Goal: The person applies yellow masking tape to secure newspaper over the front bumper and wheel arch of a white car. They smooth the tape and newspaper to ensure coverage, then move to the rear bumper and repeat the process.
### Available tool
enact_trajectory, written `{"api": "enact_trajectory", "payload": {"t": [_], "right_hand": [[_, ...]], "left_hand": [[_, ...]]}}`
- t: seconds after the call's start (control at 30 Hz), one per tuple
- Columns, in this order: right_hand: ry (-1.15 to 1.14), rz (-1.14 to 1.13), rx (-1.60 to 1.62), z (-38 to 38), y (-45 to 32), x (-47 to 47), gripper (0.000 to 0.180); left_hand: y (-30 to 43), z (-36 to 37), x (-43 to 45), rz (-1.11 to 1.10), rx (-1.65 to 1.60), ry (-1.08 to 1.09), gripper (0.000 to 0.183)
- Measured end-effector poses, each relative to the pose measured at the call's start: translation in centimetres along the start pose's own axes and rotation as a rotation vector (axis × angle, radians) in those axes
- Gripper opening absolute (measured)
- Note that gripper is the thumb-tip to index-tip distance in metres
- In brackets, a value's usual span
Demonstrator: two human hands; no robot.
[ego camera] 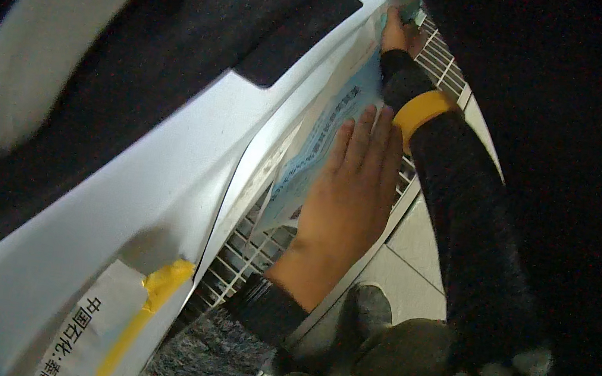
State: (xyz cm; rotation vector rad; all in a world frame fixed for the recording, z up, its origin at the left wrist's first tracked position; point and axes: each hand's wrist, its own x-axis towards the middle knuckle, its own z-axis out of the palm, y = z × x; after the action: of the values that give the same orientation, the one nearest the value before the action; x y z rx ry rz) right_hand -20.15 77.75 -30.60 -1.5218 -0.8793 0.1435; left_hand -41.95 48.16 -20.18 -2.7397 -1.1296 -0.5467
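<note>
My left hand point(354, 189) lies flat, palm down, over a pale blue sheet point(315, 144) that bears printed writing. Its fingers are extended and its thumb is out of sight. The creased sheet hangs along the lower edge of a white vehicle body panel point(167, 171). Farther off, my right hand point(397, 33) is at the sheet's far end, beside a blurred greenish patch; its grip is not clear. Around my right forearm sits a yellow ring point(423, 113), seemingly a roll of tape.
Printed white paper point(88, 314) and yellow tape point(152, 294) are on the panel's lower left. A metal floor grating point(234, 270) runs below, beside pale tiles point(416, 258). My shoe point(371, 304) stands on the floor. A blurred pale curved part point(41, 54) is at upper left.
</note>
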Motion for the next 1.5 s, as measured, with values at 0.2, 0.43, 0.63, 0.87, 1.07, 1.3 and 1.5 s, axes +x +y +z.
{"api": "enact_trajectory", "payload": {"t": [0.2, 0.43, 0.63, 0.87, 1.07, 1.3, 1.5], "right_hand": [[-0.111, 0.17, -0.36, 0.0, 0.9, 2.4, 0.079], [-0.109, -0.033, -0.441, -0.5, 1.4, 1.8, 0.067], [-0.185, 0.102, -0.146, -2.2, 0.5, 2.8, 0.085], [-0.27, 0.033, -0.09, -4.0, 0.9, 3.2, 0.094], [-0.144, -0.073, 0.108, -2.9, 0.3, 2.7, 0.099], [0.164, -0.827, -1.217, -2.5, 4.8, 4.0, 0.042], [0.139, -0.767, -0.396, -4.4, 2.2, -0.5, 0.035]], "left_hand": [[-2.8, 3.3, 9.0, 0.0, 0.057, 0.151, 0.057], [-6.3, 4.5, 12.0, 0.044, 0.374, -0.098, 0.056], [-8.1, 4.3, 11.3, 0.104, 0.44, -0.113, 0.05], [-9.9, 5.3, 10.6, 0.229, 0.334, -0.038, 0.051], [-12.1, 4.8, 7.8, 0.485, 0.472, -0.194, 0.053], [-14.4, 0.2, 9.7, 0.742, 0.349, -0.277, 0.057], [-14.9, -0.3, 11.7, 0.758, 0.264, -0.307, 0.055]]}}
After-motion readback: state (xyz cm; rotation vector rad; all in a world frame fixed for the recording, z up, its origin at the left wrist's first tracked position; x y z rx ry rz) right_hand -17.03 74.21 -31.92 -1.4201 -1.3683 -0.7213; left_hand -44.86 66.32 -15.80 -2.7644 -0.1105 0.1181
